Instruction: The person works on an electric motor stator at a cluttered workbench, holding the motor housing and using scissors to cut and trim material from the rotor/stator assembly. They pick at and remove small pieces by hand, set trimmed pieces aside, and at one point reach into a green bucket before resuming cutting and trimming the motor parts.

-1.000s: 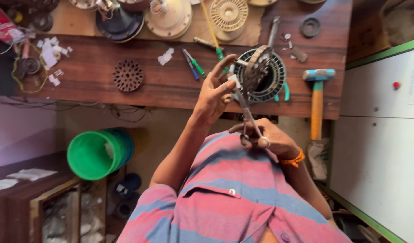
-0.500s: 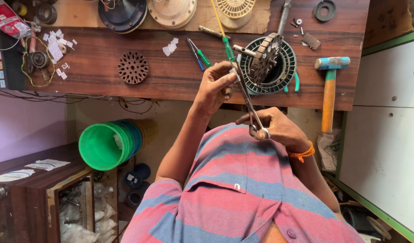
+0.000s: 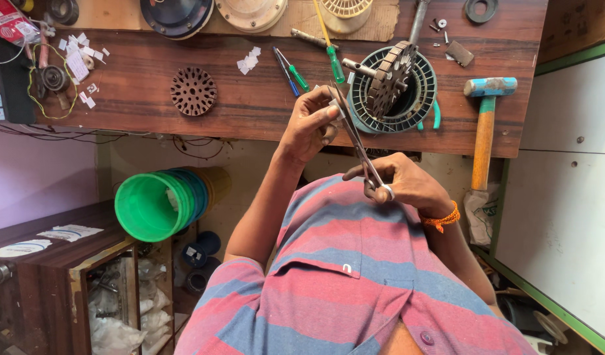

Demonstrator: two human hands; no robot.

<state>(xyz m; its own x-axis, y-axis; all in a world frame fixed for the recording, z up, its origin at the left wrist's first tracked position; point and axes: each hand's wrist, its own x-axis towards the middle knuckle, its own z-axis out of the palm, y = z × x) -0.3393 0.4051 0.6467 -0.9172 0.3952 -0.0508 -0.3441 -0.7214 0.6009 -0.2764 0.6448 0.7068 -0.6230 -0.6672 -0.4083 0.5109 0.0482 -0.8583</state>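
Findings, one of each item unless noted. Wooden table (image 3: 250,105): bears one ribbed ring (image 3: 421,98), one hammer (image 3: 484,125), one brown slotted disc (image 3: 193,91). Right hand (image 3: 407,187): fingers closed through the handles of the scissors (image 3: 355,141), blades up, raised above the table edge. Left hand (image 3: 309,125): pinches one small white slip (image 3: 336,108) at the blades. Advice: hold the slip taut, cut clear of the fingertips

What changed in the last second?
Little: the view has shifted, and the hands sit slightly lower against the bench. The right hand still grips the scissors; the left hand still pinches a small white piece at the blades. Hammer and screwdrivers unmoved.
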